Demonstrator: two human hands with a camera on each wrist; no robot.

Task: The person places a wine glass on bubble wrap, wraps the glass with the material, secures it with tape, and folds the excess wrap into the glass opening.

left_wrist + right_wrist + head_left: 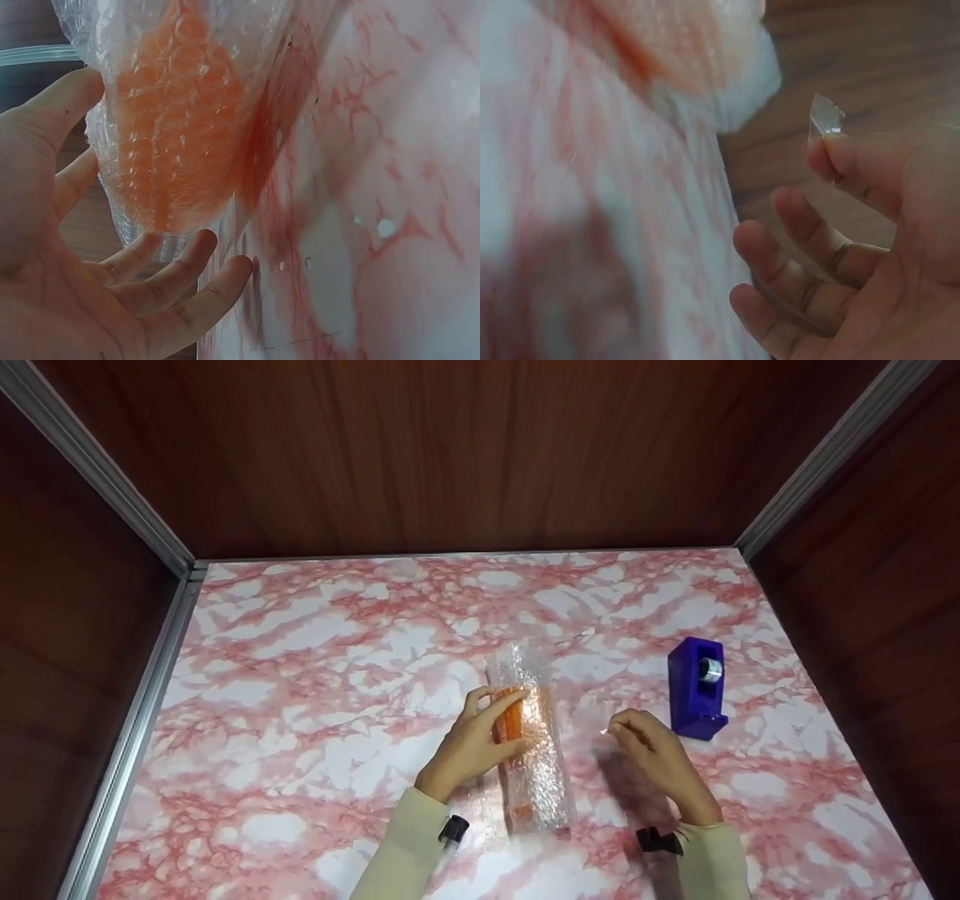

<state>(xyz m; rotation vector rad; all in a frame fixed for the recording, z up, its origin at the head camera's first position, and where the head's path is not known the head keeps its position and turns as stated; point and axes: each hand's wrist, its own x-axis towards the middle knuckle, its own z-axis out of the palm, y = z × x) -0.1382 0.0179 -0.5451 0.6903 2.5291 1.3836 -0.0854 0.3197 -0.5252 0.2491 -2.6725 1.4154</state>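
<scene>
An orange object in clear bubble wrap [538, 769] lies lengthwise on the table; the wrap blurs its shape, so its kind cannot be told. My left hand [466, 744] holds this bundle from its left side, thumb and forefinger spread across it. In the left wrist view the other fingers extend below the orange part [180, 135]. To the right of the bundle, my right hand [654, 746] is raised off the table. Between its thumb and forefinger it pinches a short piece of clear tape [826, 116], which is apart from the wrap.
A purple tape dispenser [686, 690] with a roll of clear tape [710, 670] stands to the right, beyond my right hand. The table [300, 697] has a red and white marbled top. Brown wood-grain panels [465, 457] with metal edging enclose its back and sides.
</scene>
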